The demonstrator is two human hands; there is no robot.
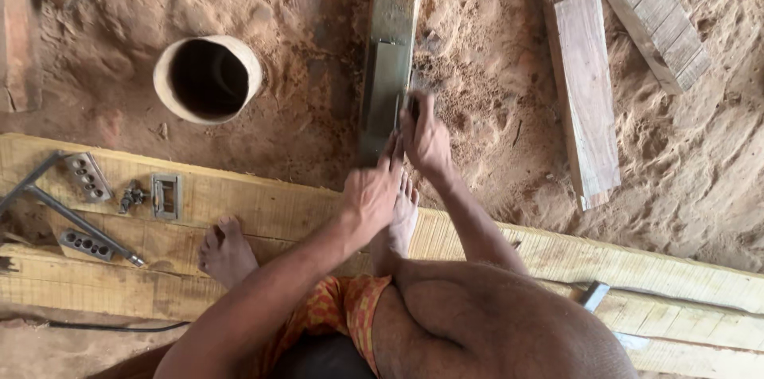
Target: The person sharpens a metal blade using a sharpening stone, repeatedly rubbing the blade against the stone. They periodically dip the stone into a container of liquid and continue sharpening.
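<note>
Nearest the camera, the person is sitting on pale yellowish sawn timber planks point(509, 248) that are lying side by side across the sandy ground, with bare knees and an orange patterned cloth point(338, 311) showing below and both bare feet resting on the plank edge. Just past the feet, the left hand point(372, 192) is reaching forward with its fingers stretched out nearly flat, their tips touching or almost touching the near end of a long, weathered grey-green wooden beam point(390, 44); it is not gripping anything that can be made out. Slightly farther on and to the right, the right hand point(426, 136) is curling closed around a small dark object at the beam's right edge, too hidden to identify. The beam is lying straight ahead of both hands, its long axis running away from the person, and the right hand is the nearer one to its working edge. Off to the left, a grey metal bar clamp with holed jaws point(76, 208) is resting on the planks, and beyond it a round clay-rimmed hole point(208, 78) is sitting in the sand.
</note>
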